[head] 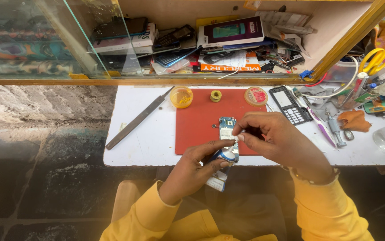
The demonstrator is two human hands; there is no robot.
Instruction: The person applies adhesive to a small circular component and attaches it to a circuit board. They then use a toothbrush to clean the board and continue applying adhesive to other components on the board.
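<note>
My left hand (195,167) grips a small white and blue tube (226,156) at the table's front edge, nozzle pointing up. My right hand (276,139) pinches the tube's tip or cap between thumb and forefinger, just above the left hand. Right behind the fingers a blue phone circuit board (226,126) lies on a red mat (197,120). Both arms wear yellow sleeves.
On the white table (152,134) lie a long metal file (139,118), a yellow cup (181,96), a solder spool (216,95), a round tin (256,96), a keypad phone (289,105), tools and an orange cloth (354,120). A cluttered shelf (210,40) sits behind; scissors (376,59) at right.
</note>
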